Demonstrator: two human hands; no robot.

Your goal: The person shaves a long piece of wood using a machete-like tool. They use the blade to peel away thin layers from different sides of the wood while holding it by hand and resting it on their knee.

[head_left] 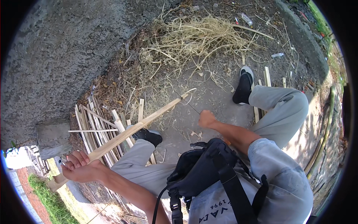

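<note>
A long pale bamboo strip [136,127] slants from the lower left up to the middle of the view. My left hand [85,168] is closed round it near its lower end, with a short piece sticking out behind the fist. My right hand [207,118] is shut on a knife, whose handle is hidden in the fist. Its thin dark blade [192,108] crosses the strip's far end. There a narrow curled shaving [191,94] bends away from the strip, close to the blade.
A heap of pale shavings [197,35] lies on the ground ahead. Several bamboo strips [97,128] are stacked by my left foot. A rough grey wall [63,59] rises at left. My black bag [201,171] hangs at my front. Long poles [326,127] lie at right.
</note>
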